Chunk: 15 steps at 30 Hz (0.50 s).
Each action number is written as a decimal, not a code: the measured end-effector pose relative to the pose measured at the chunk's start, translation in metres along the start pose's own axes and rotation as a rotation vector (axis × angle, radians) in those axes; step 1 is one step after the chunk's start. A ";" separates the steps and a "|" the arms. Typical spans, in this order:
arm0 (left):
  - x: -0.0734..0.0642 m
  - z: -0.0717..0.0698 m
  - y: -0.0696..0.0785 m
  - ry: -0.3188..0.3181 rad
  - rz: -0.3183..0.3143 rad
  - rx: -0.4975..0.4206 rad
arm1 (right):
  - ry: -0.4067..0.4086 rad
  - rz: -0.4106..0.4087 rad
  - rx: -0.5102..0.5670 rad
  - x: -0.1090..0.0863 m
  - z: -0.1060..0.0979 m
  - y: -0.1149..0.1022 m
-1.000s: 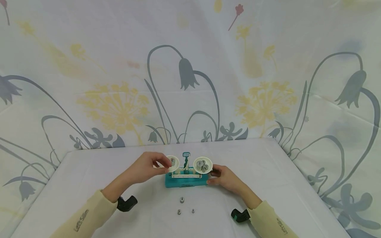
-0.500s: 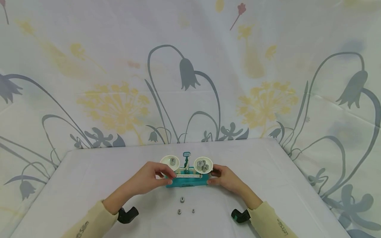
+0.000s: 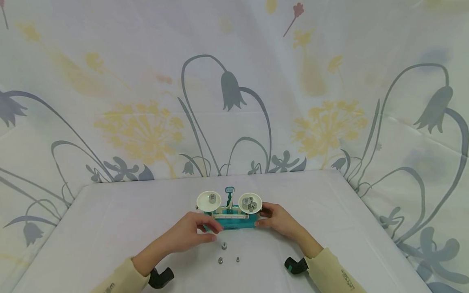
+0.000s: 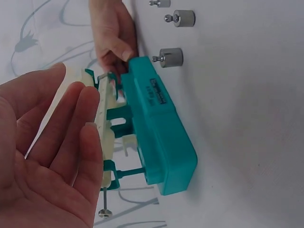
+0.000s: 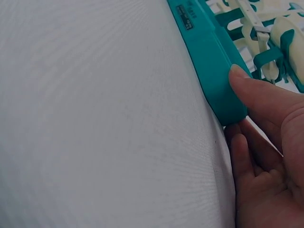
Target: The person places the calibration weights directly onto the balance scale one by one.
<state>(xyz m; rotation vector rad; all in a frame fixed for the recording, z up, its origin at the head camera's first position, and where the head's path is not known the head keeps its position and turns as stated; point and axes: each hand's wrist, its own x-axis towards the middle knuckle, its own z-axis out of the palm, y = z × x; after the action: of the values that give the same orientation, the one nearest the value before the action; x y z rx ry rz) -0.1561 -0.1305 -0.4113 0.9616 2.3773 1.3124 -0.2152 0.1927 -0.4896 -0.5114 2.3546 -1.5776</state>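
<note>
A teal balance scale (image 3: 234, 223) stands on the table with two cream pans. One metal weight (image 3: 212, 198) sits in the left pan (image 3: 203, 202), and several weights (image 3: 250, 203) are grouped in the right pan (image 3: 242, 208). My left hand (image 3: 192, 232) hovers in front of the base's left end, fingers loosely bent and holding nothing; the left wrist view shows the bare palm. With thumb on top and fingers against its end, my right hand (image 3: 276, 219) grips the base's right end, seen close in the right wrist view (image 5: 268, 142).
Three knobbed metal weights stand on the white cloth before the scale: a larger one (image 3: 224, 245), a middle one (image 3: 220, 261) and a small one (image 3: 237, 259). A flower-printed curtain (image 3: 234, 122) rises behind the table.
My left hand has drawn back from the left pan toward me and slightly right, uncovering the pan and its weight. My right hand has stayed at the base.
</note>
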 end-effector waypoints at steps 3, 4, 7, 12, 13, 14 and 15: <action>0.000 0.006 -0.003 0.000 -0.008 -0.015 | 0.002 0.001 -0.001 0.000 0.000 0.000; 0.000 0.008 -0.004 -0.001 -0.009 -0.018 | 0.004 0.001 -0.001 0.000 0.000 0.000; 0.001 0.015 -0.010 -0.008 -0.016 -0.025 | 0.002 0.000 0.007 -0.001 0.000 -0.001; 0.003 0.025 -0.019 -0.022 -0.033 -0.047 | 0.000 0.002 0.014 -0.001 0.000 -0.001; 0.004 0.026 -0.019 -0.024 -0.038 -0.052 | -0.001 0.002 0.014 -0.001 0.000 0.000; 0.004 0.027 -0.020 -0.025 -0.044 -0.054 | -0.001 0.000 0.013 -0.001 0.000 0.000; 0.005 0.028 -0.020 -0.027 -0.050 -0.058 | -0.001 -0.001 0.012 -0.001 0.000 0.000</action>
<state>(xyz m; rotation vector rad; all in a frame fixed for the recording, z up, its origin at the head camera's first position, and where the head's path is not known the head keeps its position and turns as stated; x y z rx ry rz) -0.1536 -0.1164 -0.4434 0.8923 2.3142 1.3345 -0.2147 0.1929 -0.4897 -0.5107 2.3438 -1.5904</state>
